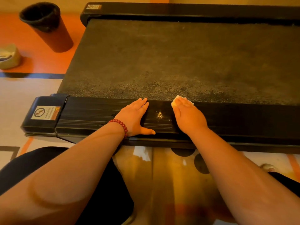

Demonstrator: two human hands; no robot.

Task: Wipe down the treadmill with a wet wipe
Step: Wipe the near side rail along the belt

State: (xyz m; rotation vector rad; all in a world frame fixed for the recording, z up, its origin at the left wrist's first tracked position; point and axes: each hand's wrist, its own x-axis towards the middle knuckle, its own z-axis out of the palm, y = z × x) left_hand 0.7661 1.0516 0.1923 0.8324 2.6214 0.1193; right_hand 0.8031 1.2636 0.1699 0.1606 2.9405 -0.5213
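Treadmill (178,54) lies flat on the floor before us, its dusty belt (162,75) running left to right. We kneel at its near side, both arms reaching onto the black ribbed rail (89,114) along the belt's edge.

Our left hand (134,117) rests palm down on the rail, fingers straight and close together with the tips at the belt's edge, and the thumb spread out toward the rail's near lip. A red bead bracelet (121,124) circles that wrist.

Our right hand (188,116) lies just beside it, also on the rail. Its fingers are flat and together, pressing the wipe (175,101) down where rail meets belt. The wipe's pale corners show on either side of the fingers.

Between the hands, a patch of light specks (159,114) sits on the rail. A warning label (46,112) marks the rail's left end cap. A bin (48,30) with a black liner stands on the orange floor beyond the treadmill's left end.
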